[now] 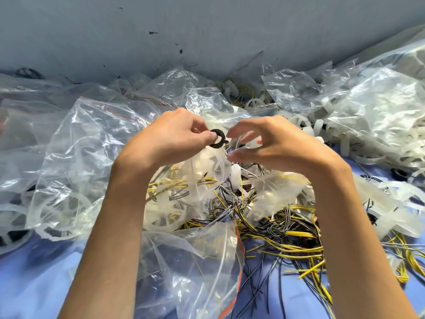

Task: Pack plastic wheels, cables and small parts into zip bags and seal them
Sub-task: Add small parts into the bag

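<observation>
Pinching black ring (217,138), left hand (174,137); right hand (280,146) half-curled, hold unclear; zip bag (207,164) below holds wheels (161,215), cables (169,187).

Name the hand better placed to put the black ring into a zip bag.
Left. The left hand pinches the black ring between thumb and fingertip; the right hand is beside it, fingers curled, with no grip on the ring.

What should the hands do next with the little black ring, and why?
Probably lower the ring into the bag just below: the left hand pinches it in the air, outside any bag, and that bag seems to hold a wheel already.
</observation>
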